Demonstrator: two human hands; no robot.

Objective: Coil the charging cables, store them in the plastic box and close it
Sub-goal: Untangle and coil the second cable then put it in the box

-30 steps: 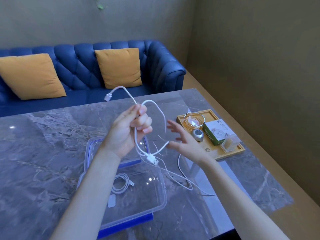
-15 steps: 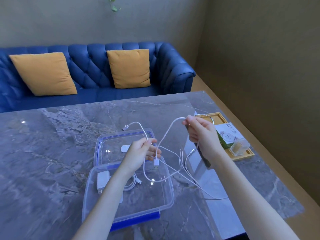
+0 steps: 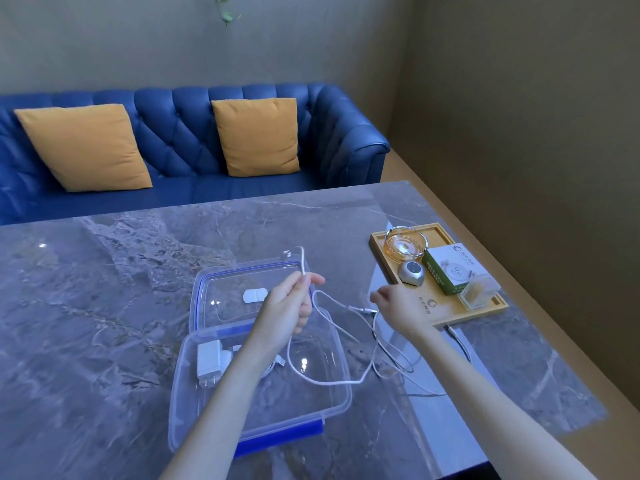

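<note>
On the table (image 3: 104, 306), toward its near edge, the box (image 3: 332, 407) stands open with a white plug (image 3: 209, 358) at its left wall; a coiled cable seems to lie beside the plug, mostly hidden by the forearm. The lid (image 3: 204, 289) lies flat just behind the box, touching its far rim, out of the way until closing.

The left hand (image 3: 287, 306) hovers over the box's far rim, thumb and fingers pinched on the cable (image 3: 329, 382) near one end, so the short tail with its connector stands up above the fist. Held like this it likely serves as the anchor for winding loops. From the fist the cable drops into the box, sags across its floor, climbs over the right rim and trails loose on the table.

The right hand (image 3: 398, 306) is right of the box, fingers spread and gripping nothing, beside a connector (image 3: 363, 310) that seems to belong to another strand. Probably it is reaching to gather slack.

At the right edge a tray (image 3: 440, 306) carries a glass dish (image 3: 405, 242), a green carton (image 3: 450, 268) and small items; cable slack runs right up against its near edge and could snag there.
</note>
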